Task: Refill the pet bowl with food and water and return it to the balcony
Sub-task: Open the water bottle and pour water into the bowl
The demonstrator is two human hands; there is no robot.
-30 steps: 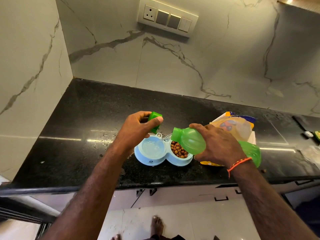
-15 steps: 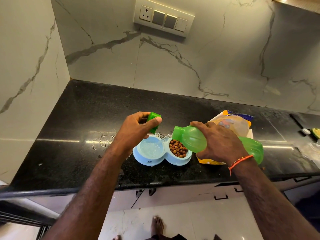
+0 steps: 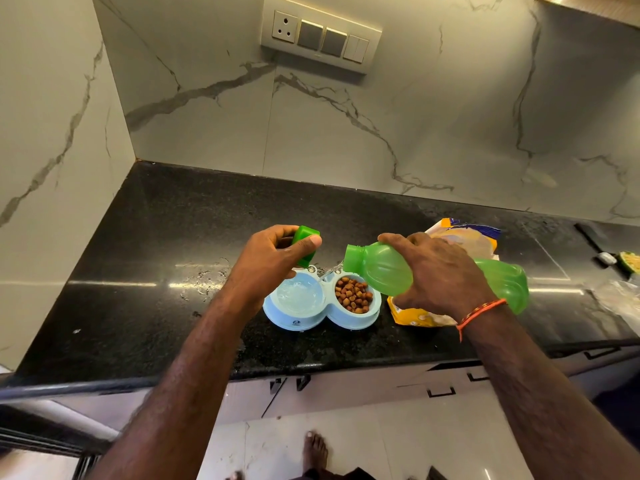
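Note:
A light blue double pet bowl sits on the black counter. Its left cup holds water, its right cup holds brown kibble. My right hand grips a green plastic bottle lying almost level, its open mouth pointing left above the bowl's middle. My left hand pinches the green bottle cap just above the bowl's back left edge.
A yellow pet food bag lies behind my right hand. Water drops spot the counter left of the bowl. Small items sit at the far right. Marble walls close the back and left; a switch panel hangs above.
The bottle has tipped back from a downward slant toward level, its mouth lifting slightly. My left hand with the cap has barely moved.

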